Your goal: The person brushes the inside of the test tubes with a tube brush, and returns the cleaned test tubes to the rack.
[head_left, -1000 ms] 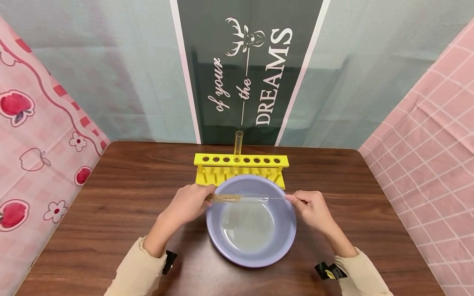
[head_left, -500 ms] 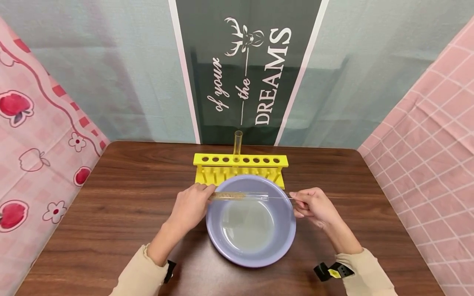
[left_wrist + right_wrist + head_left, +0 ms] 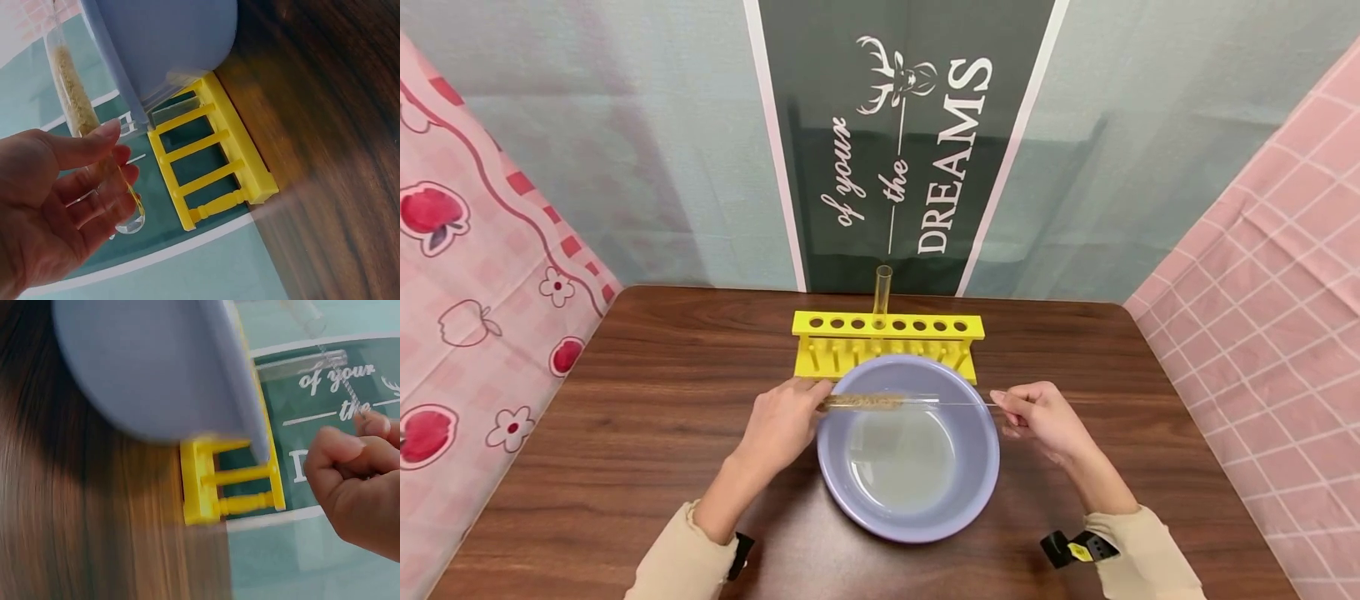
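Observation:
My left hand (image 3: 784,423) grips a clear test tube (image 3: 929,402) near its closed end and holds it level over the back part of a purple basin (image 3: 910,532). A tan bristle brush (image 3: 74,94) lies inside the tube. Its thin twisted wire handle (image 3: 350,390) comes out of the open mouth. The right hand (image 3: 1047,423), just right of the basin, pinches this wire between thumb and fingers. In the left wrist view the left hand (image 3: 69,194) has its thumb and fingers round the tube, with the rounded end below them.
Behind the basin stands a yellow rack (image 3: 887,325) with a row of holes, one holding an upright clear tube (image 3: 882,293). Cloudy liquid (image 3: 902,458) lies in the basin. All stand on a brown wooden table (image 3: 662,375) with hanging cloths behind and at both sides.
The right hand has moved a little to the right, drawing back from the basin's rim with the wire. The tube in the left hand has shifted slightly.

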`<control>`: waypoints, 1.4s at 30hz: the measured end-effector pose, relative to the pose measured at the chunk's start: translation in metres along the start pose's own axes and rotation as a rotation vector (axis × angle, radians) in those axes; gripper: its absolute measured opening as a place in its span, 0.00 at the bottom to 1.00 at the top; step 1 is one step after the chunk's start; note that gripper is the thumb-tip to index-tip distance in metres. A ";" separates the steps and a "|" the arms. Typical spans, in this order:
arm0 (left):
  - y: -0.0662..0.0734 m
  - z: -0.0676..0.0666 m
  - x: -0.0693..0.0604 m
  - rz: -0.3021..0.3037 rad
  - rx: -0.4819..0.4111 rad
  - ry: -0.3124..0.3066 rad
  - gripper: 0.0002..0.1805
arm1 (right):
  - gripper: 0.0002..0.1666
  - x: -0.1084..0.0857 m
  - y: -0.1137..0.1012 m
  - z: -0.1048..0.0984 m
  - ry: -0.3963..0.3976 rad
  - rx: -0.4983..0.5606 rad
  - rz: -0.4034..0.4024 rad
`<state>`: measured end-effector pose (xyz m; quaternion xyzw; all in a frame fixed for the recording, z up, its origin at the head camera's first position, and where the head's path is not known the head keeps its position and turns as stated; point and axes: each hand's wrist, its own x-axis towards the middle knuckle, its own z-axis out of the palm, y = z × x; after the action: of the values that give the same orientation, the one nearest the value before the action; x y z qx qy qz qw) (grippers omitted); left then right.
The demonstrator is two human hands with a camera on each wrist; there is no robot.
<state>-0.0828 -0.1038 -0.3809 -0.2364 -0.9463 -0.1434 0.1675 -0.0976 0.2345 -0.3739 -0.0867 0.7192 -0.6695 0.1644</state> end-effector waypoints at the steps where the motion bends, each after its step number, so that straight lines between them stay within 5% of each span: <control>1: -0.001 0.000 0.000 -0.004 -0.006 -0.006 0.14 | 0.24 0.000 0.000 0.001 0.032 -0.090 -0.025; 5: -0.005 -0.003 -0.002 -0.010 -0.048 -0.050 0.14 | 0.23 -0.001 0.002 0.003 0.121 -0.419 -0.166; 9: -0.010 -0.007 -0.002 -0.021 -0.101 -0.114 0.14 | 0.21 -0.003 0.008 0.004 0.185 -0.642 -0.407; 15: -0.015 -0.016 0.000 -0.017 -0.159 -0.184 0.13 | 0.11 -0.002 0.019 -0.001 0.263 -0.829 -0.756; 20: -0.019 -0.021 -0.001 -0.007 -0.229 -0.259 0.11 | 0.22 0.001 0.022 -0.002 0.312 -0.891 -1.028; 22: -0.020 -0.023 -0.001 -0.001 -0.262 -0.293 0.10 | 0.24 0.000 0.020 -0.001 0.326 -0.889 -1.078; 25: -0.021 -0.024 -0.001 -0.008 -0.281 -0.328 0.10 | 0.20 -0.006 0.012 0.005 0.297 -0.813 -0.963; 30: -0.019 -0.021 -0.002 -0.012 -0.232 -0.275 0.10 | 0.22 -0.016 0.001 0.010 0.269 -0.585 -0.461; 33: -0.017 -0.018 -0.004 -0.014 -0.180 -0.204 0.13 | 0.23 -0.014 0.002 0.005 0.258 -0.492 -0.235; 37: -0.017 -0.013 -0.007 -0.025 -0.121 -0.127 0.15 | 0.25 -0.012 0.002 0.000 0.186 -0.268 -0.075; 42: -0.016 -0.010 -0.010 -0.029 -0.074 -0.061 0.15 | 0.25 -0.012 0.001 -0.001 0.059 0.080 0.004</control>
<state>-0.0800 -0.1251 -0.3789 -0.2332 -0.9483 -0.1735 0.1274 -0.0870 0.2400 -0.3737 -0.0588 0.6967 -0.6995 0.1479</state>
